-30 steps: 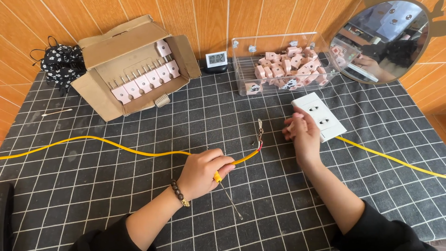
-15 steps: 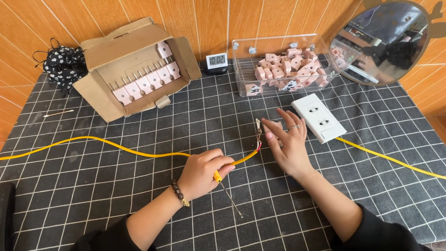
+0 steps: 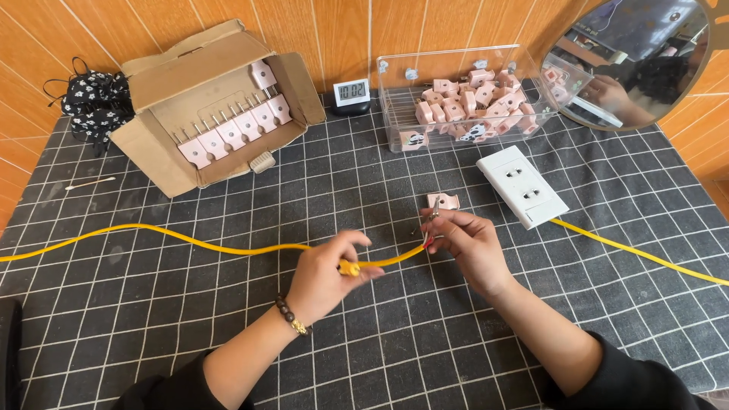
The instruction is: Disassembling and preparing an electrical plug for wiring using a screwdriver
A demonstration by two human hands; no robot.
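Yellow cable [image 3: 228,247] runs across the gridded surface [image 3: 114,319] from 9 o'clock to the centre, where both hands work on its end. The left hand [image 3: 323,273] pinches the cable just behind the stripped end, fingers closed round the sheath. The right hand [image 3: 471,243] holds the bared wires [image 3: 427,228] between thumb and fingertips, closed narrowly on them. Just beyond, at 12 o'clock of the right hand, a pink plug part [image 3: 443,201] lies on the surface, apart from the wires. As I judge it, the end is stripped but not yet joined to the plug part. A second yellow cable [image 3: 638,250] runs off towards 4 o'clock from a white socket [image 3: 522,186]. A clear bin [image 3: 395,91] of pink plugs sits at 1 o'clock and a cardboard box [image 3: 152,152] at 11 o'clock.
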